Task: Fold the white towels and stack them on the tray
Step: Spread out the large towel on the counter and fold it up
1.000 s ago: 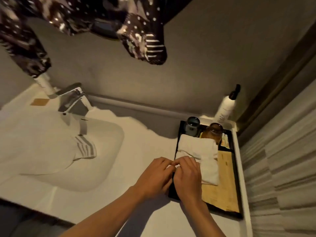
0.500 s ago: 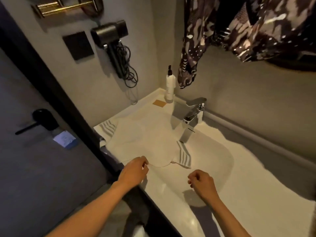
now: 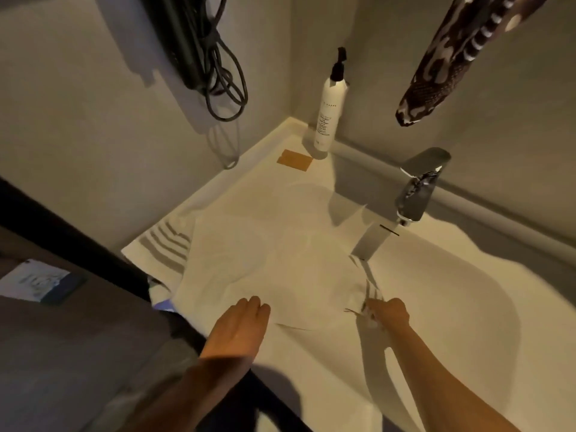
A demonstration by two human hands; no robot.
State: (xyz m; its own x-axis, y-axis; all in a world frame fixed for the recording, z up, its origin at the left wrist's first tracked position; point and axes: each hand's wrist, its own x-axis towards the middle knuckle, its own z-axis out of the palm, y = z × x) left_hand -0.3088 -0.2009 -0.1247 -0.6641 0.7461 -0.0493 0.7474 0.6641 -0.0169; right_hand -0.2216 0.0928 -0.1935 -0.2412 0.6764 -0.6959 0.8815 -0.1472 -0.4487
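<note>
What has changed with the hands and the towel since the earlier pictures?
Both hands left the folded towels on the tray for the towel spread beside the faucet. The left hand now lies flat on its near edge; the right hand grips its striped corner. The bottle stayed put.

Grey walls (image 3: 78, 126), white counter (image 3: 467, 353), chrome faucet (image 3: 411, 194), dim warm light

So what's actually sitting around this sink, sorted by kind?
White towel with grey stripes: 1
White pump bottle: 1
Chrome tap: 1
Tan card on the counter: 1
Total: 4
</note>
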